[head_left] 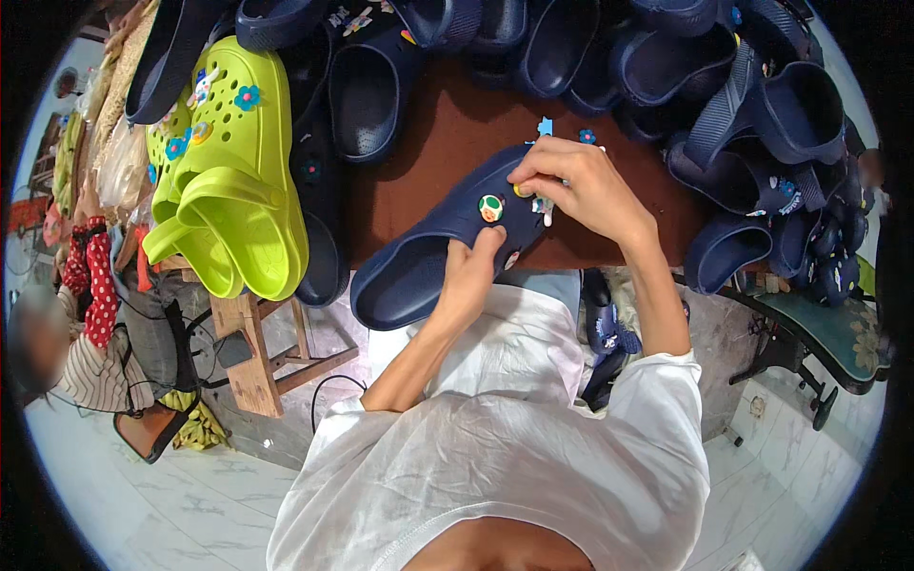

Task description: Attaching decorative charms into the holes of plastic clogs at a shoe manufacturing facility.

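- The left hand (471,276) was clamped on the near side of a navy clog (443,243), thumb over the upper and fingers wrapped under the edge, a firm grip that kept the shoe propped at the front edge of the brown bench (428,162).
- The right hand (581,186) was pinched shut, fingertips (526,179) pressed down on a small charm (522,190) at the toe of that same clog; whether the charm was seated in its hole, I could not tell.
- Just left of the right grip, a round white-and-green charm (490,207) sat on the clog's upper, and a pale charm (543,205) showed just under the right fingers.
- Just beyond the right hand, loose blue charms (546,126) lay on the bench, near but apart from the knuckles.
- Well to the left of both hands, a lime-green pair of clogs (233,181) with flower charms lay stacked at the bench's end.
- Past the hands and off to the right, heaps of dark blue clogs (762,114) crowded the bench.
- Below the left arm, a wooden stool (257,352) stood on the tiled floor.
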`<act>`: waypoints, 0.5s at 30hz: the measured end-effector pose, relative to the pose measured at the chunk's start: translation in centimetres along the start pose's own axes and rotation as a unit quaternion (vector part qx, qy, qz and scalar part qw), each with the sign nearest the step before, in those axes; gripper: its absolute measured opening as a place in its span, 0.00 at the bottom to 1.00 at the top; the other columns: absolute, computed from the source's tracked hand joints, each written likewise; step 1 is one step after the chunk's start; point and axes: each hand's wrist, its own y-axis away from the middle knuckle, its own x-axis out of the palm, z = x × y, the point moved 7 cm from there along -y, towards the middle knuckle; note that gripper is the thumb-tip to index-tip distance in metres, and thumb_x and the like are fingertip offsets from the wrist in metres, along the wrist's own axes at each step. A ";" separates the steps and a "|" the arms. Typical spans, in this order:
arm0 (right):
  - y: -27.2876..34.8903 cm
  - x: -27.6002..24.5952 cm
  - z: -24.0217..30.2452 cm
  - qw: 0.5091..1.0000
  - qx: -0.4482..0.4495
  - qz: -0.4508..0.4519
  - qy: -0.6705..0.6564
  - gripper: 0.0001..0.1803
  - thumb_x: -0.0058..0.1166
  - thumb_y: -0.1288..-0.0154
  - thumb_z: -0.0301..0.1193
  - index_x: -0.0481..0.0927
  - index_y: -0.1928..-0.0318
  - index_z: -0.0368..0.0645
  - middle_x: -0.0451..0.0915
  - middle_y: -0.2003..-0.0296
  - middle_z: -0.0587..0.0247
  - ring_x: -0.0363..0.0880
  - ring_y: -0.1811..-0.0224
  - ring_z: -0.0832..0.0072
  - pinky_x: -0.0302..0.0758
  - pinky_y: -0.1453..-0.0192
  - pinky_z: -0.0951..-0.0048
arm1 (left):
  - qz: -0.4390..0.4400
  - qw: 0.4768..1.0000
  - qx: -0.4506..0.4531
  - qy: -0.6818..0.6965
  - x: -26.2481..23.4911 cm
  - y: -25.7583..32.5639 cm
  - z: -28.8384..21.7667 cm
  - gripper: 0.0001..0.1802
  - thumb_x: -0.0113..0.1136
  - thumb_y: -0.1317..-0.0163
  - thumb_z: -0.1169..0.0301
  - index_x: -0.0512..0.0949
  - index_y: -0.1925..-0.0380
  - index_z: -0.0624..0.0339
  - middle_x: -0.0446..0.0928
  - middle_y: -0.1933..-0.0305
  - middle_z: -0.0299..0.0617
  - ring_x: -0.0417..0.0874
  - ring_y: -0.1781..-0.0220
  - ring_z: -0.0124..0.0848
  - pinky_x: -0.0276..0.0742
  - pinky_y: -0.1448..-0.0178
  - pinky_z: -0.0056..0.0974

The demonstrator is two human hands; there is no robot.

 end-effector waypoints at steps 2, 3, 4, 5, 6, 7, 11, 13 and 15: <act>0.3 0.2 -0.3 0.999 0.032 -0.007 -0.037 0.08 0.61 0.41 0.25 0.82 0.61 0.35 0.80 0.68 0.58 0.82 0.65 0.64 0.77 0.57 0.66 | 0.001 0.992 -0.069 0.103 -0.4 -0.4 0.6 0.18 0.53 0.41 0.74 0.74 0.50 0.67 0.80 0.54 0.46 0.84 0.56 0.33 0.84 0.56 0.38; 0.4 0.2 -0.7 0.995 0.064 -0.016 -0.073 0.09 0.62 0.41 0.26 0.83 0.60 0.35 0.79 0.68 0.59 0.82 0.64 0.67 0.77 0.57 0.68 | -0.001 0.992 -0.068 0.104 -0.6 -0.5 0.5 0.18 0.53 0.41 0.74 0.74 0.50 0.67 0.80 0.54 0.46 0.84 0.56 0.33 0.84 0.56 0.38; 0.4 0.4 -1.1 0.995 0.063 -0.016 -0.073 0.09 0.62 0.41 0.26 0.83 0.60 0.35 0.79 0.68 0.59 0.82 0.64 0.67 0.77 0.57 0.68 | 0.030 0.988 -0.091 0.122 -0.5 -0.8 0.7 0.20 0.53 0.41 0.74 0.73 0.48 0.66 0.78 0.53 0.43 0.82 0.56 0.31 0.82 0.55 0.36; 0.5 0.4 -1.3 0.997 0.038 -0.030 -0.062 0.10 0.63 0.41 0.27 0.83 0.60 0.36 0.79 0.67 0.60 0.81 0.64 0.68 0.77 0.56 0.69 | 0.062 0.982 -0.113 0.140 -0.1 -0.9 0.9 0.21 0.54 0.41 0.75 0.71 0.45 0.64 0.77 0.52 0.40 0.80 0.56 0.29 0.79 0.54 0.34; 0.5 0.3 -1.3 0.998 0.013 -0.043 -0.051 0.11 0.64 0.41 0.28 0.83 0.60 0.36 0.79 0.66 0.61 0.80 0.64 0.70 0.77 0.56 0.69 | 0.062 0.982 -0.112 0.140 -0.1 -1.1 0.7 0.21 0.54 0.41 0.75 0.71 0.45 0.64 0.77 0.52 0.40 0.80 0.56 0.29 0.79 0.54 0.34; 0.6 0.4 -1.4 0.998 0.013 -0.043 -0.051 0.11 0.64 0.41 0.28 0.83 0.60 0.36 0.79 0.66 0.61 0.80 0.64 0.70 0.77 0.56 0.69 | 0.067 0.978 -0.118 0.155 0.1 -1.0 0.5 0.22 0.54 0.41 0.75 0.71 0.45 0.64 0.77 0.52 0.41 0.80 0.56 0.29 0.80 0.54 0.34; 0.3 0.3 -1.4 0.996 0.049 -0.039 -0.060 0.11 0.65 0.43 0.27 0.83 0.61 0.35 0.79 0.64 0.60 0.80 0.63 0.68 0.76 0.56 0.67 | 0.064 0.977 -0.107 0.171 0.2 -0.7 0.7 0.22 0.54 0.41 0.75 0.71 0.45 0.65 0.77 0.51 0.42 0.80 0.54 0.30 0.79 0.52 0.35; 0.2 0.1 -1.8 0.994 0.079 -0.036 -0.071 0.10 0.66 0.43 0.27 0.83 0.62 0.35 0.79 0.65 0.60 0.80 0.64 0.67 0.75 0.56 0.66 | 0.060 0.979 -0.106 0.166 0.2 -0.5 0.9 0.22 0.54 0.41 0.75 0.71 0.45 0.65 0.77 0.51 0.42 0.79 0.54 0.30 0.79 0.51 0.35; 0.2 0.2 -2.2 0.996 0.077 -0.006 -0.037 0.09 0.68 0.45 0.26 0.85 0.63 0.37 0.81 0.64 0.63 0.81 0.62 0.72 0.77 0.57 0.71 | 0.058 0.980 -0.106 0.159 0.5 -0.4 0.9 0.22 0.54 0.41 0.75 0.71 0.45 0.65 0.77 0.51 0.41 0.79 0.53 0.30 0.78 0.50 0.36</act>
